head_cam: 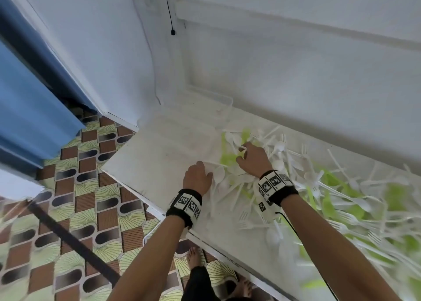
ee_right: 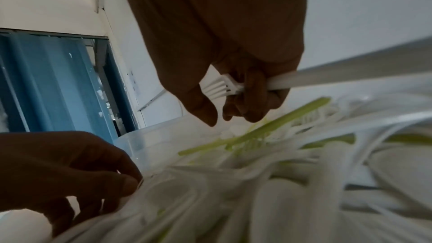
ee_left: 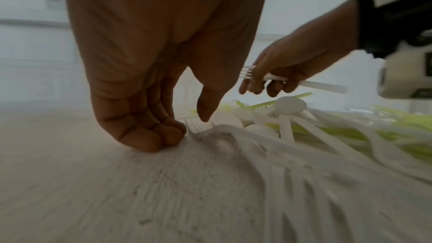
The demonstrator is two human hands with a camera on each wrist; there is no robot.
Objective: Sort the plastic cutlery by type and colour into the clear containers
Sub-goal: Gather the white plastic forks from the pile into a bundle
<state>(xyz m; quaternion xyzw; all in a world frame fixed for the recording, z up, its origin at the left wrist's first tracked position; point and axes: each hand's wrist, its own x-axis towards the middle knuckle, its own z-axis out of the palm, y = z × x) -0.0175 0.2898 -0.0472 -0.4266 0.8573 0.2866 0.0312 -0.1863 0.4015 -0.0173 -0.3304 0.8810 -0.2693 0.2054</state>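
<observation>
Curled round a white fork [ee_left: 304, 83], the right hand [ee_left: 297, 66] in the left wrist view holds it at 3 o'clock from the left hand [ee_left: 163, 66], tines pointing toward that hand. The left hand's fingers [ee_left: 149, 136] are bent with their tips on the white table [ee_left: 93, 182], thumb pointing down at the edge of the cutlery pile [ee_left: 304, 136]; it holds nothing.

From the right wrist, the fork's tines [ee_right: 217, 88] stick out between the thumb and the folded fingers, above green and white pieces. A clear container [ee_right: 140, 147] stands at 9 o'clock of the pile.

From the head, both hands work the pile's 9 o'clock end, with clear containers [head_cam: 205, 109] at 11 o'clock against the wall.
</observation>
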